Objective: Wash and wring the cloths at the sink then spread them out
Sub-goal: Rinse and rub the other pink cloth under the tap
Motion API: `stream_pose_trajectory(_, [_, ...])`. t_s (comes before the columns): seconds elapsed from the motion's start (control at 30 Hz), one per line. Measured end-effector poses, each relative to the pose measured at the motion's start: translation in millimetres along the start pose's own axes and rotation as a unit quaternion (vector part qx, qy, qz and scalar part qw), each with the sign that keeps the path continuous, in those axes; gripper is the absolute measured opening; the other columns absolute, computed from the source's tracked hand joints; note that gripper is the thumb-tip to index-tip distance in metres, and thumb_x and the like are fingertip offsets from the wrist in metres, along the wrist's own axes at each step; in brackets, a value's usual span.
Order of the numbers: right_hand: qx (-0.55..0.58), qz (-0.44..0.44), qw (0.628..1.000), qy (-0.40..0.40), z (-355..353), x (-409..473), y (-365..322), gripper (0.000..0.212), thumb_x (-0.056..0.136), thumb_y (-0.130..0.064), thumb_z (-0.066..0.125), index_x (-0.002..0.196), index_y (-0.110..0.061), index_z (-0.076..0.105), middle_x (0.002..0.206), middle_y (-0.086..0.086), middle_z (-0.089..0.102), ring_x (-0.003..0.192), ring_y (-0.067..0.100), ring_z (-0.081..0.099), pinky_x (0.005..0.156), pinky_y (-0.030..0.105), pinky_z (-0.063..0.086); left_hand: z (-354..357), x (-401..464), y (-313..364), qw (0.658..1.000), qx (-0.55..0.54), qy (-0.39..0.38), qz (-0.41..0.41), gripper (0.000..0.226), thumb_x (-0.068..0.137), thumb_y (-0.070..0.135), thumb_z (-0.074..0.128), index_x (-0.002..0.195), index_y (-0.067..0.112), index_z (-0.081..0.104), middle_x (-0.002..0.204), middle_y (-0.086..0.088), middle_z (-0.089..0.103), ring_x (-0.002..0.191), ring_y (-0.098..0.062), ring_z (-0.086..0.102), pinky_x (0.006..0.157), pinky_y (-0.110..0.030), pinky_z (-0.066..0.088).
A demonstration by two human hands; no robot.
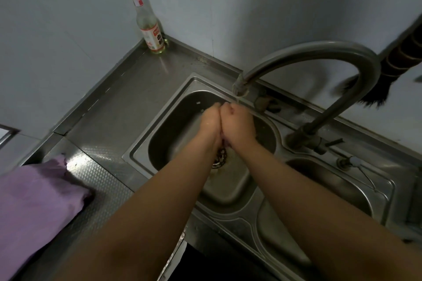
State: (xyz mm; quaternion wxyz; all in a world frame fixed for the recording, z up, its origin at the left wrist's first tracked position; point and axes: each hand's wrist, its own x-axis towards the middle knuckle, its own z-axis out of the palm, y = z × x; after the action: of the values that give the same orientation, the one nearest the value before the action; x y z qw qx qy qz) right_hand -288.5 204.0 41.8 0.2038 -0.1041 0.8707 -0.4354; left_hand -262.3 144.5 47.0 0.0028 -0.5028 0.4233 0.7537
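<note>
Both hands are clenched together over the left basin: the left hand and the right hand press knuckle to knuckle, fingers curled around a small wet purple cloth, of which I can see only a dark scrap poking out below the heels of the palms. The grip is tight and narrow, nearly all of the fabric hidden inside the fists.

From the head view, the stainless steel double sink sits in a steel countertop, and the hands hover above the round drain strainer. The curved grey metal faucet arches over from the right, its spout just beyond the fingertips; I think a thin stream runs from it, though it is hard to tell. A second, larger lilac cloth lies folded or bunched on the counter at the left edge, well apart from the basin. A clear glass bottle with a yellow cap stands in the back corner.

I judge the cloth soft, limp and slippery when soaked, heavier than when dry. Wringing calls for gripping both ends and twisting opposite ways; spreading calls for pinching two corners.
</note>
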Motion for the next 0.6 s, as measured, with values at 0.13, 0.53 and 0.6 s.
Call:
stream_pose_trajectory(0.13, [0.023, -0.013, 0.998, -0.055, -16.8, 20.6, 11.2, 0.036, 0.097, -0.031, 0.044, 0.067, -0.015, 0.056, 0.081, 0.007, 0.063, 0.086, 0.031, 0.061, 0.074, 0.036, 0.048, -26.8, -0.9, -8.3, 0.983, 0.158, -0.085, -0.029, 0.047, 0.093, 0.054, 0.051, 0.085, 0.011, 0.067, 0.090, -0.013, 0.067, 0.086, -0.025, 0.065, 0.083, -0.036, 0.051])
stream_pose_trajectory(0.53, [0.041, -0.029, 0.965, -0.256, -47.5, 14.0, 23.3, 0.043, 0.101, -0.040, 0.034, 0.105, -0.008, 0.062, 0.096, 0.008, 0.062, 0.092, 0.022, 0.059, 0.083, 0.037, 0.046, -92.4, 3.8, 40.0, 0.962, 0.124, -0.241, 0.036, 0.030, 0.083, 0.022, 0.066, 0.108, 0.006, 0.063, 0.102, -0.016, 0.070, 0.098, -0.032, 0.064, 0.094, -0.042, 0.052])
stream_pose_trajectory(0.6, [-0.014, -0.036, 0.956, -0.290, -49.6, 12.6, 35.3, 0.028, 0.098, -0.032, 0.048, 0.098, -0.009, 0.065, 0.086, 0.006, 0.063, 0.083, 0.019, 0.059, 0.071, 0.029, 0.046, -91.8, 0.7, 47.7, 0.962, 0.038, -0.264, 0.062, 0.019, 0.086, 0.006, 0.060, 0.105, 0.000, 0.060, 0.099, -0.017, 0.070, 0.097, -0.030, 0.064, 0.093, -0.040, 0.052])
